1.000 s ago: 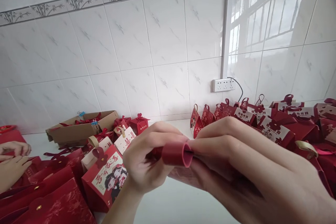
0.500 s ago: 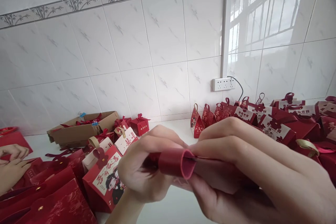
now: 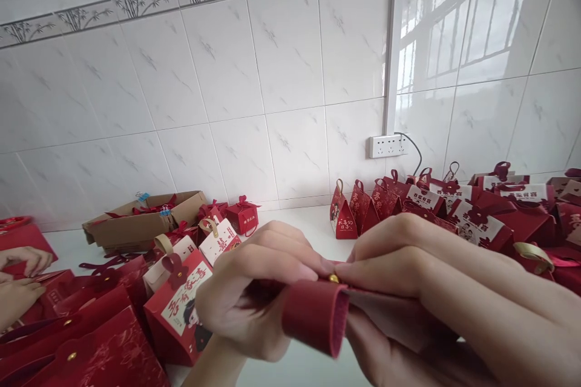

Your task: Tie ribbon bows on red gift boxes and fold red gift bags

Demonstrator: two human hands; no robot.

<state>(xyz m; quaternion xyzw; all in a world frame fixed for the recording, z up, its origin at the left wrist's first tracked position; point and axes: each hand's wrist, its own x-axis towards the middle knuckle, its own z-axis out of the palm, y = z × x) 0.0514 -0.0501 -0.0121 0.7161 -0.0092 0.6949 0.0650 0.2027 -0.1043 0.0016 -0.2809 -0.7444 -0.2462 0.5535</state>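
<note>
Close in front of me, my left hand (image 3: 256, 287) and my right hand (image 3: 445, 296) grip a red gift box (image 3: 394, 314) from both sides, near its top. Most of the box is hidden by my fingers. A dark red strap (image 3: 311, 317) is bent into a loop and sticks out toward me between the hands. Just above the strap's fold sits a small gold stud (image 3: 334, 279), with fingertips of both hands beside it. Both hands have their fingers curled and pressed on the box.
Finished-looking red boxes (image 3: 345, 217) with loop handles crowd the right side. More boxes (image 3: 177, 308) and red bags (image 3: 104, 351) fill the left, before a cardboard tray (image 3: 145, 224). Another person's hands (image 3: 22, 284) work at far left. A power strip (image 3: 389, 146) is on the tiled wall.
The strap loop has tilted downward and shifted slightly right, and the gold stud has come into view above it. Both hands keep their grip on the box.
</note>
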